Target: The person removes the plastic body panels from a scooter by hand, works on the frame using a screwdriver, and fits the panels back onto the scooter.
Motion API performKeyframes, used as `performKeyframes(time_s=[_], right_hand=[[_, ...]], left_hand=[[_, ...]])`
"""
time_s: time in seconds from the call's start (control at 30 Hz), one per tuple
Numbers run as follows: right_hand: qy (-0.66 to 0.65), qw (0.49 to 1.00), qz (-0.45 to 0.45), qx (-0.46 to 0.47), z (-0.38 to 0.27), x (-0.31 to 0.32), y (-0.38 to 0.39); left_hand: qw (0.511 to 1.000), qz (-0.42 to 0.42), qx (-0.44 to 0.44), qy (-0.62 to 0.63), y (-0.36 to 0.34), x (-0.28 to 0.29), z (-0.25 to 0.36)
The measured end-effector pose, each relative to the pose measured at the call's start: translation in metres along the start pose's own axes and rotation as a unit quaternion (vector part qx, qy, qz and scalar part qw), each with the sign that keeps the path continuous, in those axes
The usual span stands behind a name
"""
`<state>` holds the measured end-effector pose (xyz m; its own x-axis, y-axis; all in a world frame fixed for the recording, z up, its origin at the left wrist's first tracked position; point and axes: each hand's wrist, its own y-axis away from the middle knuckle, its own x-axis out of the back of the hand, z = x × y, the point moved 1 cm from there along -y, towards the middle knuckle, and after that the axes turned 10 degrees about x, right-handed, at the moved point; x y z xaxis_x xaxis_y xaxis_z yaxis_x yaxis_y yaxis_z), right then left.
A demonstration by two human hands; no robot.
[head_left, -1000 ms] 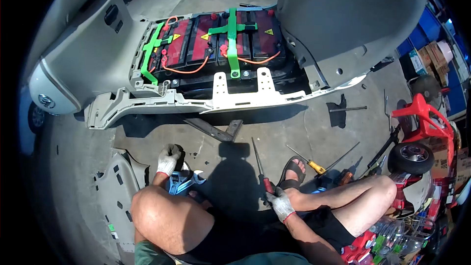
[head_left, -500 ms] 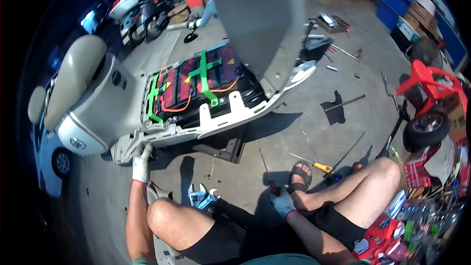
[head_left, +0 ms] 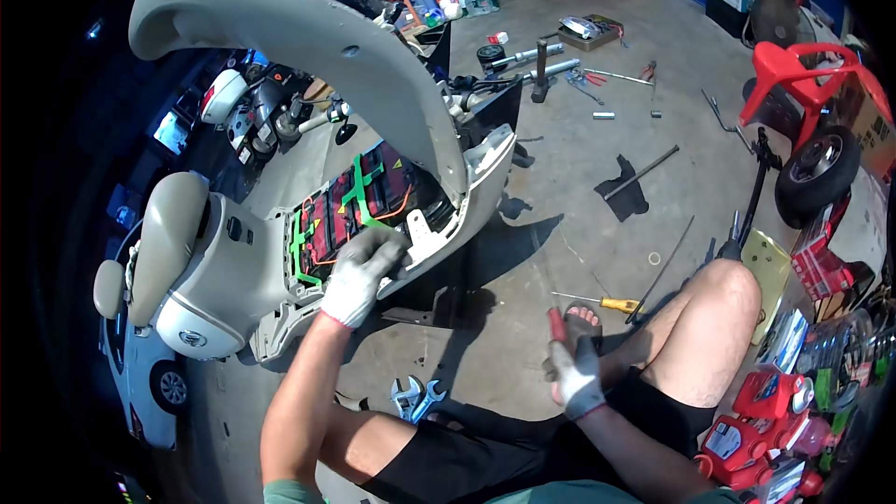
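Grey floor point(head_left: 569, 159), curved beige scooter point(head_left: 210, 271), gloved right fingers point(head_left: 562, 358) round red-handled screwdriver point(head_left: 556, 325)

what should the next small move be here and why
Probably bring the red-handled screwdriver toward the scooter's pale side rail. The right hand grips it out over the floor, apart from the scooter, while the left hand is up by that rail; whether it touches is hard to tell.

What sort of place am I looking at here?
Probably a scooter repair workshop or garage: a scooter stands with its red-and-black batteries exposed, a yellow-handled screwdriver lies on the floor, and a separate wheel sits at the right.
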<state>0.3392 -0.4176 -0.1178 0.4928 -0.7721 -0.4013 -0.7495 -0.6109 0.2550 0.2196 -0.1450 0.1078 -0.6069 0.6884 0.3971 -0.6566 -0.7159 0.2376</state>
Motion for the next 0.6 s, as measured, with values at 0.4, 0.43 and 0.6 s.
performKeyframes(time_s=[0.4,0.43,0.6], right_hand=[[0.281,0.926,-0.091,0.236,-0.172,0.053,0.069],[0.284,0.924,-0.095,0.237,-0.17,0.055,0.069],[0.294,0.919,-0.111,0.239,-0.168,0.06,0.066]], left_hand=[[0.882,-0.027,0.121,0.454,-0.069,-0.123,0.01],[0.872,-0.048,0.118,0.473,-0.071,-0.128,0.009],[0.858,-0.051,0.137,0.492,-0.069,-0.139,0.013]])
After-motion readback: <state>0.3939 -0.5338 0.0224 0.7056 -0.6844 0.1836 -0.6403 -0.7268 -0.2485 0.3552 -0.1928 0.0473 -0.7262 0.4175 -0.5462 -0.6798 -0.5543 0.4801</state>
